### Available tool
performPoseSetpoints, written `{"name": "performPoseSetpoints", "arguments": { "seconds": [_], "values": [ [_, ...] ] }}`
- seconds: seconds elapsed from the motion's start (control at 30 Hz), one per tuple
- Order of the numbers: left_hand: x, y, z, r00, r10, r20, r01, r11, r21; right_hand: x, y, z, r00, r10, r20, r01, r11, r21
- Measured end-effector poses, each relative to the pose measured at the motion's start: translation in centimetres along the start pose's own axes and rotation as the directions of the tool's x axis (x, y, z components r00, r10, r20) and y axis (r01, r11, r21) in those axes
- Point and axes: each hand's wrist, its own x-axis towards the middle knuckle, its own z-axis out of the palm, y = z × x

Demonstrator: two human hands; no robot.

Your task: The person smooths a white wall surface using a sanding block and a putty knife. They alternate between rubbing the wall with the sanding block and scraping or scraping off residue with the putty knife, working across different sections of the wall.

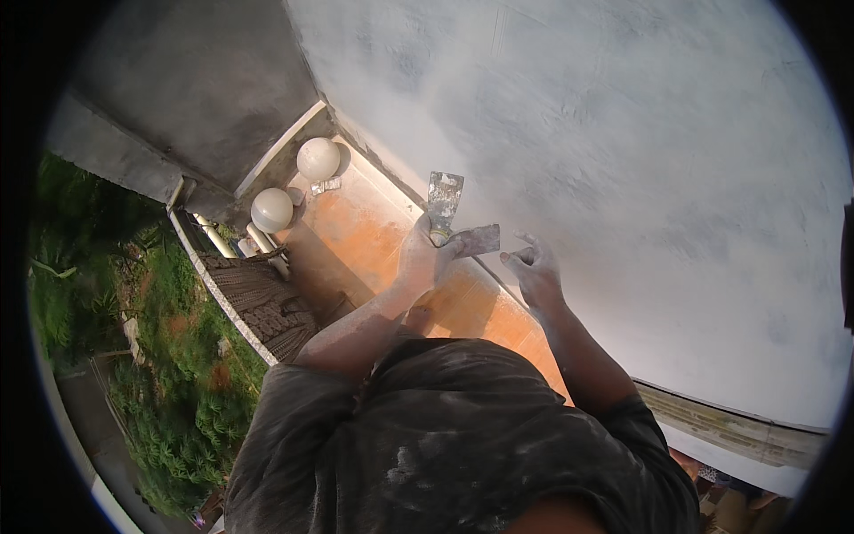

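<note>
My left hand (pixel 422 252) is closed around two putty knives. One putty knife (pixel 446 196) points up with its broad, stained blade. The other putty knife (pixel 481 239) points to the right, toward my right hand. Their handles are mostly hidden in my grip. A short gap to the right of that second blade, my right hand (pixel 539 278) is raised with nothing visible in it. Its fingers are bent but apart, and they look dusty with pale powder. Both hands are in front of the pale, smeared wall (pixel 658 178).
Two round whitish globes, one globe (pixel 318 158) and a nearer globe (pixel 271 211), stand at the far end of the orange-tiled floor (pixel 356 233). A railing ledge (pixel 225 304) with dark ribbed material (pixel 267 294) runs along the left, above green plants (pixel 191 392). A grey wall (pixel 200 80) closes the far end.
</note>
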Motion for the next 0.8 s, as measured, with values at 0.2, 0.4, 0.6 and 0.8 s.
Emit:
{"name": "performPoseSetpoints", "arguments": {
  "seconds": [0.2, 0.4, 0.6, 0.8],
  "values": [
    [0.1, -0.7, -0.2, 1.0, -0.012, 0.006, 0.013, 0.997, -0.072, 0.6, 0.8, 1.1, 0.978, -0.12, 0.173, 0.087, 0.978, 0.187],
    [-0.2, -0.1, -0.4, 0.992, 0.126, -0.018, -0.124, 0.989, 0.077, 0.3, 0.4, 0.5, 0.972, 0.048, 0.232, -0.073, 0.992, 0.102],
    [-0.4, -1.3, -0.3, 0.892, 0.397, 0.216, -0.448, 0.838, 0.311, 0.7, -0.1, -0.6, 0.894, 0.211, 0.395, -0.409, 0.745, 0.527],
    [0.0, -1.2, 0.4, 0.997, 0.056, 0.046, -0.051, 0.994, -0.097, 0.9, 1.6, -0.3, 0.996, 0.022, 0.083, -0.06, 0.867, 0.495]
  ]
}}
